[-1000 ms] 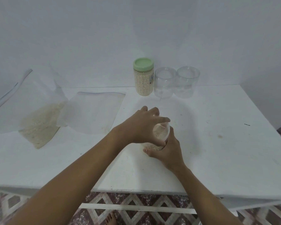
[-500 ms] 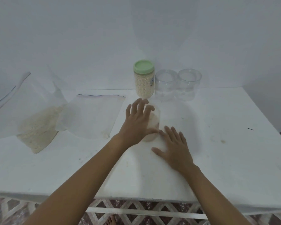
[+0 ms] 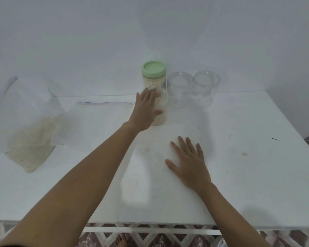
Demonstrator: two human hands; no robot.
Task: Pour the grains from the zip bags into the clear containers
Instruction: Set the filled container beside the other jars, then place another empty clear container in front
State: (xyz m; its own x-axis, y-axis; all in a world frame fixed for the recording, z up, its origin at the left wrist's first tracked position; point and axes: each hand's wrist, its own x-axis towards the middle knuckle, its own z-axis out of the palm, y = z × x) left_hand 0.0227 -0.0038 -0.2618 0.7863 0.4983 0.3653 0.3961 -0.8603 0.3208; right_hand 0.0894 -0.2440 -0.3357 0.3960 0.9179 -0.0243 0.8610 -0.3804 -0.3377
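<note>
Now the left grip [image 3: 146, 111], a bare hand, reaches forward and lies with straight fingers against the left side of an open jar [image 3: 162, 115], its thumb resting across the front. The hand is released, only touching the jar. That open jar stands upright on the white desk [image 3: 239, 175], partly filled with pale grains, just in front of a capped jar [image 3: 153, 81] that has a green lid and is also full of grain. At the back by the wall, a left empty jar [image 3: 179, 90] stands just beside the capped jar, with a right empty jar [image 3: 206, 88] close against it.

The right grip [image 3: 189, 163] lies flat on the desk nearer the person, palm down, fingers spread and released, well apart from the jars. On the desk's left side slumps a grain bag [image 3: 30, 145] with grains heaped in its lower corner. A flat empty bag [image 3: 96, 118] lies beside it, overlapping its edge. A small dark mark [image 3: 275, 139] shows on the desk's right side. Below the front edge a bare foot [image 3: 120, 240] stands on patterned floor.
</note>
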